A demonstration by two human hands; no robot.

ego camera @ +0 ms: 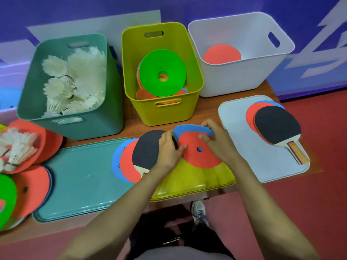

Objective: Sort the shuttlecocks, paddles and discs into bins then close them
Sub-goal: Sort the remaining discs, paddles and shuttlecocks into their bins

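Both hands grip a small stack of discs over the yellow lid [197,177]: a red disc [199,156] with a centre hole on top, a blue disc [189,128] under it. My left hand [169,149] pinches the stack's left edge, my right hand [217,141] its right edge. A black-faced paddle [146,151] lies just left on red and blue discs. The teal bin [75,126] holds white shuttlecocks [75,77]. The yellow bin [163,111] holds discs, a green disc [163,72] on top. The white bin [234,79] holds a red paddle [221,54].
A teal lid [80,182] lies front left. A white lid [236,124] at right carries another black paddle [276,124] on red and blue discs. More shuttlecocks [16,145] and red and green discs pile at the far left edge. The table's front edge is near my body.
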